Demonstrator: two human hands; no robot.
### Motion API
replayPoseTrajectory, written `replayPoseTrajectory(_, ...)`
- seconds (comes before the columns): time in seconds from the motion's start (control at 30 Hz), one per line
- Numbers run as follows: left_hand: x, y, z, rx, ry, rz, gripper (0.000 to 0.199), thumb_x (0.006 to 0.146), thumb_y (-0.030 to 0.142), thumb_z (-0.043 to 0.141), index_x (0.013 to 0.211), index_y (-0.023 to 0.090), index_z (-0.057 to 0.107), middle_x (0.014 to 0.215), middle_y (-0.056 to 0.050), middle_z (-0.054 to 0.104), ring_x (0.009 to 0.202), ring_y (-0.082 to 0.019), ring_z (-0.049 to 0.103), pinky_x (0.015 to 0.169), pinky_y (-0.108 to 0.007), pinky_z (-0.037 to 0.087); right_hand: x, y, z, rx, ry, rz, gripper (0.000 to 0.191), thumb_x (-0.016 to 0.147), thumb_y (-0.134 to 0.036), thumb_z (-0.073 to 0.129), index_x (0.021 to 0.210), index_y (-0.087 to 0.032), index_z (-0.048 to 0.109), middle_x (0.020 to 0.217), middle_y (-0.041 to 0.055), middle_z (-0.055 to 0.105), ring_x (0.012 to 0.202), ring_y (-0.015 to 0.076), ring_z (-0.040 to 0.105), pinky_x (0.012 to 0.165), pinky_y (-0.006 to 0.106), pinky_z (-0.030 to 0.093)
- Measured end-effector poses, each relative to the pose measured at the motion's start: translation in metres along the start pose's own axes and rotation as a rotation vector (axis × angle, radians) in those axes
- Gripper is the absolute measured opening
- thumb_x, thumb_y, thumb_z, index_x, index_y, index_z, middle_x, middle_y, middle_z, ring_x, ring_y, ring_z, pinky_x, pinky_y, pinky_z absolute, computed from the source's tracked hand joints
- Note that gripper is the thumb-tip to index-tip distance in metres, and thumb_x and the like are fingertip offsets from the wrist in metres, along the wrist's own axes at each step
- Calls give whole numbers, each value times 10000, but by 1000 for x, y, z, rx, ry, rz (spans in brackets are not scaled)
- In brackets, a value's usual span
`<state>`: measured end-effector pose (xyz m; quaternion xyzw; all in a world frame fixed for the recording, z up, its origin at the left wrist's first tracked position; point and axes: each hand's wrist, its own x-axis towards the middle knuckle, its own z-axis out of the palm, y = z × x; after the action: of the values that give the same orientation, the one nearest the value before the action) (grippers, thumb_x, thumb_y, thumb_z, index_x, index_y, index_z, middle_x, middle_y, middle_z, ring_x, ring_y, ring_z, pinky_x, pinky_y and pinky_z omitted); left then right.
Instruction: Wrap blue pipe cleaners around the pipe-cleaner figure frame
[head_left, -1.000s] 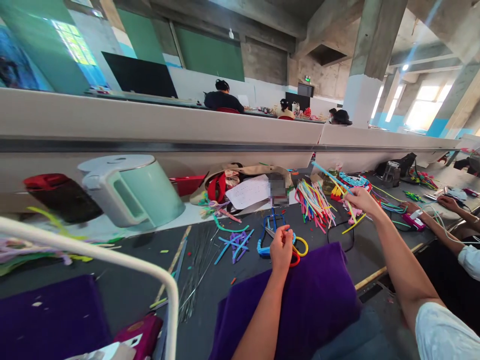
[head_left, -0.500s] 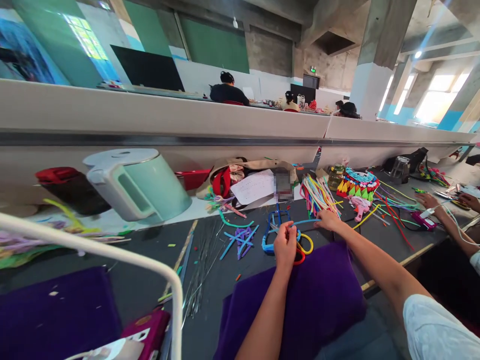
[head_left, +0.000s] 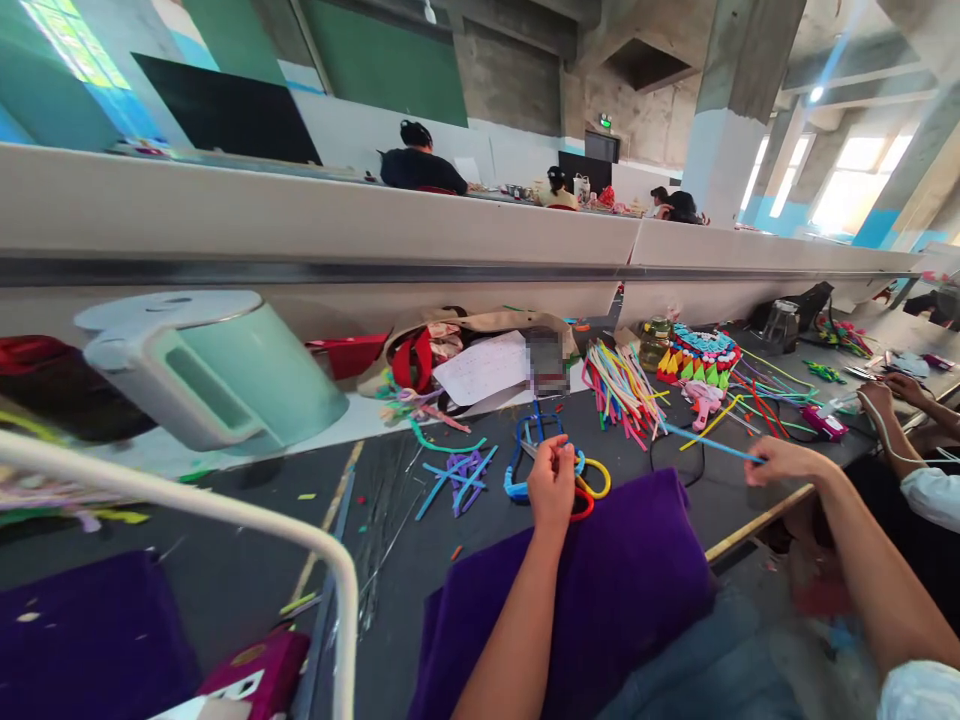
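We raise our left hand [head_left: 552, 482] above the purple cloth [head_left: 585, 590], wrist upright and fingers curled toward the thumb; how tightly they close, or on what, we cannot tell. Our right arm stretches out sideways, its hand [head_left: 784, 462] pinching one end of a light-blue strip [head_left: 712, 443] that points back leftward over the dark table [head_left: 499, 530]. Scissors [head_left: 608, 480] lie just beside our left hand; a kettle [head_left: 300, 375] stands farther left. Beyond the white partition [head_left: 375, 215], a person [head_left: 420, 165] sits near a concrete pillar [head_left: 720, 150].
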<state>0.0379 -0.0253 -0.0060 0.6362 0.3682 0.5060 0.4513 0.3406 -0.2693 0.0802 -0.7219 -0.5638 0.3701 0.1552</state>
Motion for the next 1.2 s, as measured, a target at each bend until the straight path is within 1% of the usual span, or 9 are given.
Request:
replayPoseTrajectory(0.1,0,2,2,-18,-7,8,311,832,434,501,992,178,578,707,7,558,700,-169,604,683,-304,473,-53,27,-2,116,-45,171,339,695,-443,626,751,-115,696,566,8,612,449,76,412,432,196,254)
replayPoseTrajectory(0.2,-1,1,3,0,-9,15,304,826,430,503,986,182,577,716,6,564,701,-170,612,678,-306,477,-57,40,2,259,224,208,440,687,-510,628,876,-115,680,592,4,618,403,53,350,396,189,204)
replayPoseTrajectory(0.4,-1,-7,-2,65,2,9,302,823,420,485,984,183,579,725,-10,601,697,-185,611,663,-318,479,40,37,17,567,717,204,358,710,-359,605,979,-127,650,799,52,671,374,35,423,358,171,209)
replayPoseTrajectory(0.53,2,-12,-5,96,17,18,299,825,426,482,977,189,582,722,-13,608,692,-189,607,665,-324,476,100,30,31,697,853,292,295,732,-259,563,977,-118,647,608,-1,583,391,67,493,355,159,197)
replayPoseTrajectory(0.67,2,-12,-5,68,12,16,322,826,455,494,981,186,581,734,-16,598,697,-193,604,673,-324,472,118,23,36,706,939,249,301,770,-282,527,992,-105,627,501,-39,505,392,80,446,374,173,237)
replayPoseTrajectory(0.8,-2,-3,-1,-2,-46,-2,362,816,477,519,1012,181,586,746,-17,588,721,-189,605,679,-309,472,112,-11,40,675,1130,-45,253,726,-351,607,850,-132,637,491,-47,499,424,82,417,402,189,292)
replayPoseTrajectory(0.9,-9,10,3,-98,-260,-57,397,800,491,547,1030,172,598,785,-39,623,740,-185,606,659,-288,468,112,-60,57,876,909,-212,281,669,-369,693,834,-171,581,493,-74,499,372,52,339,355,169,218)
replayPoseTrajectory(1.07,-24,28,11,-328,-737,-226,439,810,532,534,1036,163,611,916,-93,666,824,-194,620,663,-274,472,127,-133,111,1193,591,-391,405,648,-362,749,938,-210,509,742,-24,654,358,20,349,320,142,210)
replayPoseTrajectory(1.2,-27,27,11,-312,-813,-250,397,793,540,561,861,151,604,546,0,583,453,-105,490,457,-211,354,138,-152,134,1324,523,-376,361,665,-371,745,929,-199,571,744,4,659,371,26,348,300,149,207)
